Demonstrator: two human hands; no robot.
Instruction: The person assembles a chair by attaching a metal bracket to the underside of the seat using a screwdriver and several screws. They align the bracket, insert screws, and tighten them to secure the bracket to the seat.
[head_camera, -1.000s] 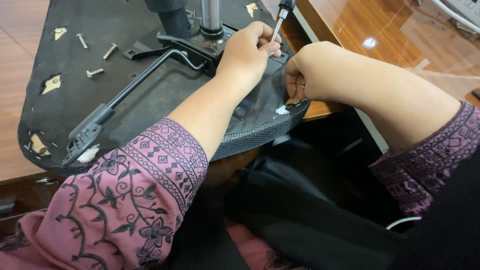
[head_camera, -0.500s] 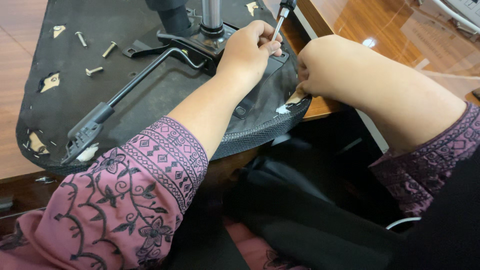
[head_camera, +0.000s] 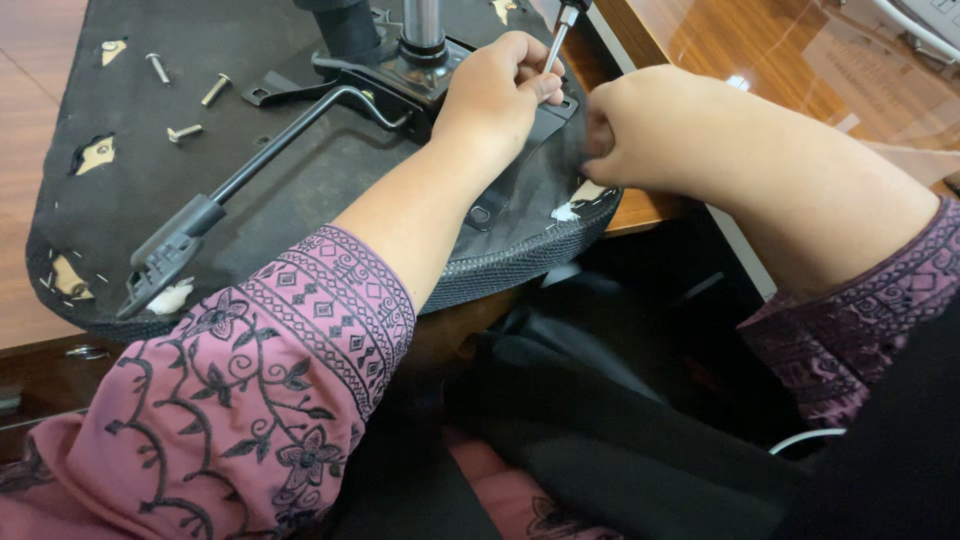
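Over the last second the right hand (head_camera: 640, 130) shifts off the black upturned chair seat base (head_camera: 300, 200) edge, fingers curled, contents indiscernible, while the left hand (head_camera: 500, 95) fingers stay clamped on the silver-shafted screwdriver (head_camera: 560, 35).

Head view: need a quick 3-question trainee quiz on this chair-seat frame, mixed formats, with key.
1. True or false: the left hand pinches the metal shaft of the screwdriver.
2. How many loose bolts lie on the upturned seat base, left of the black lever?
3. Multiple choice: where is the right hand? A) on the lever's grip B) at the seat's right edge, beside the left hand C) on the glossy wooden table

Key:
1. True
2. Three
3. B
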